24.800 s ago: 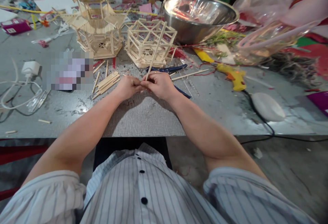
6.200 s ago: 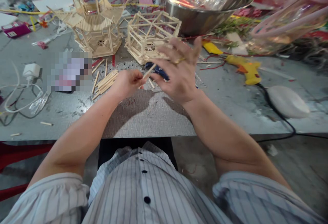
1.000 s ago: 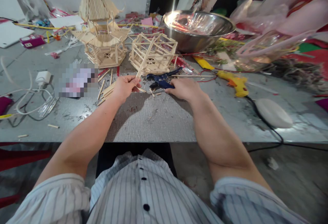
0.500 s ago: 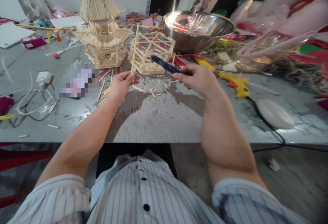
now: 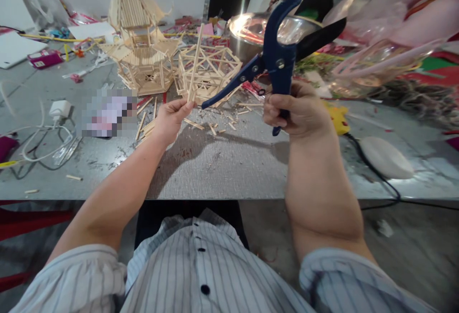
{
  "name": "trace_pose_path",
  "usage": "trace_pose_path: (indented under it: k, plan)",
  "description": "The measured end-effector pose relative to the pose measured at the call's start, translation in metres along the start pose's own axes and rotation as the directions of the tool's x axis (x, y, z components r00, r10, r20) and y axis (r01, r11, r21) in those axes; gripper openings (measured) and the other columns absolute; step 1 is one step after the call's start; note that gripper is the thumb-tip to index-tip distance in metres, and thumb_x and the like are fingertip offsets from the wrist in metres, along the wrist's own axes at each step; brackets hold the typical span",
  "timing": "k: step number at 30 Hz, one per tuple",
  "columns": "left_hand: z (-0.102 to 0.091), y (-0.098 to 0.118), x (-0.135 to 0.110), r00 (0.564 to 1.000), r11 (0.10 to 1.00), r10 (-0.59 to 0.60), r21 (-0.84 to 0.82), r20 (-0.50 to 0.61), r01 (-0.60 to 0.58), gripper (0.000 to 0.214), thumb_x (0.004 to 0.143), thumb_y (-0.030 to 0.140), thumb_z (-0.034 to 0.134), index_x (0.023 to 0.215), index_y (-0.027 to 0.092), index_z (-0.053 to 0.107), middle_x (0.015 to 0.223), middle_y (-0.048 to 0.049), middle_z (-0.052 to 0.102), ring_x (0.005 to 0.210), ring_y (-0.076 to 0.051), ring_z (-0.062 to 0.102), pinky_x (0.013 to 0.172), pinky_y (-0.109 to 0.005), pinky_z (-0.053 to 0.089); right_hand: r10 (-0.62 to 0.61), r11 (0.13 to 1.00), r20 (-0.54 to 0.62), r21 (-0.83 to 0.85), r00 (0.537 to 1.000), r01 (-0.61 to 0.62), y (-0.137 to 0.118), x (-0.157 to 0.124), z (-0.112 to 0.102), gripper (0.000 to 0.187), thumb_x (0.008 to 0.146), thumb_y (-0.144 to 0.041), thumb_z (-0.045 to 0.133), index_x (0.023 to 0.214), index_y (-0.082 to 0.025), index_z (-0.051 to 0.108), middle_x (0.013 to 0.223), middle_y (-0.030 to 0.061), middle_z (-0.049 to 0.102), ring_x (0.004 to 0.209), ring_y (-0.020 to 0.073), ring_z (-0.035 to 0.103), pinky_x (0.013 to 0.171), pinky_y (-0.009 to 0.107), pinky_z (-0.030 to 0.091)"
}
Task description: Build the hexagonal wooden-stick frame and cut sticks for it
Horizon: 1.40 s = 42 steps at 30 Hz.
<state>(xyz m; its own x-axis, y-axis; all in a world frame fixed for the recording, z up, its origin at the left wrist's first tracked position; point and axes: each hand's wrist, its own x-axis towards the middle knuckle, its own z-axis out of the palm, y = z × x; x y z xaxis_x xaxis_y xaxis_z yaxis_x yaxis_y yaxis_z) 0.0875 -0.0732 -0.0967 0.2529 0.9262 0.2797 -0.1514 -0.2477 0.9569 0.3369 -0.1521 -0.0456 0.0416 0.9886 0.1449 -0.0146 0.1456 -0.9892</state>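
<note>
My left hand (image 5: pixel 169 122) pinches thin wooden sticks (image 5: pixel 197 62) near their lower end, so they stand up almost vertically. In my right hand (image 5: pixel 306 110) is a blue pipe cutter (image 5: pixel 279 62), raised above the table with its hooked jaw up and its black blade swung out to the right. One handle of the cutter slants down toward the left fingertips. Behind the sticks sits an open hexagonal stick frame (image 5: pixel 224 59), partly hidden by the cutter. A stick pagoda (image 5: pixel 148 71) with a pointed roof stands left of it. Short stick offcuts (image 5: pixel 213 129) lie between my hands.
A shiny metal bowl (image 5: pixel 238 40) is behind the cutter. To the right are a yellow glue gun (image 5: pixel 337 119) with a black cord and a white oval object (image 5: pixel 386 157). On the left lie a blurred phone-like object (image 5: pixel 109 112), a white charger (image 5: pixel 60 110) and cables.
My right hand has turned and raised the pipe cutter from lying edge-on to broadside, its blade now showing apart from the jaw. My left hand has barely moved, still pinching the sticks.
</note>
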Motion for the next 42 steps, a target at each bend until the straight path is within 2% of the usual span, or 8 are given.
trace_pose_path:
  k: [5, 9, 13, 15, 20, 27, 35, 42]
  plan:
    - [0.005, 0.008, -0.007, 0.981, 0.987, -0.136, -0.065, 0.136, 0.146, 0.026, 0.073, 0.043, 0.077, 0.084, 0.020, 0.076, 0.094, -0.0040, 0.074, 0.096, -0.018, 0.067, 0.081, -0.030, 0.053, 0.099, 0.995, 0.052, 0.026, 0.994, -0.101, 0.007, 0.004, 0.012, 0.034, 0.059, -0.043, 0.077, 0.079, -0.026, 0.056, 0.047, -0.0064, 0.046, 0.035, 0.0067, 0.030, 0.035, 0.027, 0.017]
    - [0.011, 0.002, -0.011, 0.972, 0.970, -0.192, -0.123, 0.132, 0.208, 0.036, 0.069, 0.047, 0.079, 0.087, 0.016, 0.074, 0.090, -0.0053, 0.074, 0.085, -0.016, 0.069, 0.073, -0.028, 0.055, 0.099, 0.994, 0.051, 0.041, 0.994, -0.102, 0.020, 0.012, 0.026, 0.030, 0.064, -0.040, 0.070, 0.087, -0.023, 0.061, 0.051, -0.0035, 0.053, 0.036, 0.0096, 0.039, 0.038, 0.030, 0.029]
    - [0.019, -0.004, -0.015, 0.970, 0.964, -0.202, -0.149, 0.135, 0.221, 0.038, 0.067, 0.047, 0.080, 0.086, 0.015, 0.073, 0.084, -0.0048, 0.073, 0.080, -0.015, 0.070, 0.069, -0.026, 0.055, 0.024, 0.995, 0.052, 0.091, 0.998, -0.029, 0.029, 0.015, 0.035, 0.026, 0.062, -0.034, 0.067, 0.085, -0.024, 0.062, 0.090, 0.0049, 0.070, 0.074, 0.0186, 0.066, 0.064, 0.035, 0.052]
    - [0.021, -0.003, -0.017, 0.962, 0.957, -0.216, -0.158, 0.167, 0.243, 0.040, 0.066, 0.049, 0.081, 0.084, 0.014, 0.072, 0.080, -0.0039, 0.073, 0.075, -0.014, 0.069, 0.067, -0.026, 0.055, 0.038, 0.982, 0.131, 0.180, 0.991, -0.061, 0.030, 0.012, 0.040, 0.028, 0.057, -0.028, 0.066, 0.085, -0.026, 0.063, 0.113, 0.0031, 0.068, 0.099, 0.0231, 0.066, 0.080, 0.039, 0.055]
    - [0.016, 0.005, -0.015, 0.964, 0.963, -0.237, -0.099, 0.124, 0.250, 0.035, 0.069, 0.048, 0.079, 0.074, 0.014, 0.070, 0.068, -0.0018, 0.069, 0.064, -0.011, 0.066, 0.065, -0.022, 0.054, 0.053, 0.954, 0.325, 0.263, 0.944, -0.144, 0.033, 0.003, 0.053, 0.041, 0.057, -0.023, 0.069, 0.097, -0.032, 0.065, 0.107, -0.0019, 0.070, 0.117, 0.0224, 0.061, 0.101, 0.042, 0.049]
    - [0.016, 0.006, -0.008, 0.973, 0.974, -0.224, -0.058, -0.060, 0.220, 0.020, 0.085, 0.022, 0.064, 0.066, 0.014, 0.064, 0.054, 0.0037, 0.059, 0.046, -0.006, 0.057, 0.048, -0.016, 0.045, -0.017, 0.972, 0.110, 0.234, 0.994, -0.009, 0.040, 0.008, 0.053, 0.047, 0.059, -0.022, 0.069, 0.103, -0.033, 0.060, 0.108, -0.0033, 0.067, 0.115, 0.0234, 0.062, 0.094, 0.043, 0.054]
    - [0.022, 0.000, -0.008, 0.970, 0.990, -0.116, 0.051, -0.213, 0.130, 0.029, 0.090, 0.021, 0.056, 0.062, 0.016, 0.056, 0.041, 0.0078, 0.044, 0.030, -0.004, 0.038, 0.031, -0.017, 0.023, -0.020, 0.923, -0.075, 0.382, 0.997, 0.048, 0.046, 0.003, 0.076, 0.037, 0.057, -0.022, 0.066, 0.092, -0.032, 0.058, 0.104, -0.0035, 0.068, 0.119, 0.0251, 0.057, 0.094, 0.048, 0.052]
    - [0.027, 0.001, -0.016, 0.996, 0.999, -0.025, 0.045, -0.090, 0.029, 0.021, 0.088, 0.032, 0.060, 0.076, 0.016, 0.067, 0.051, 0.0056, 0.055, 0.036, -0.004, 0.043, 0.035, -0.016, 0.030, 0.051, 0.936, 0.190, 0.334, 0.980, -0.113, 0.036, -0.004, 0.093, 0.033, 0.054, -0.041, 0.049, 0.085, -0.031, 0.058, 0.094, 0.0046, 0.070, 0.118, 0.0287, 0.058, 0.083, 0.050, 0.053]
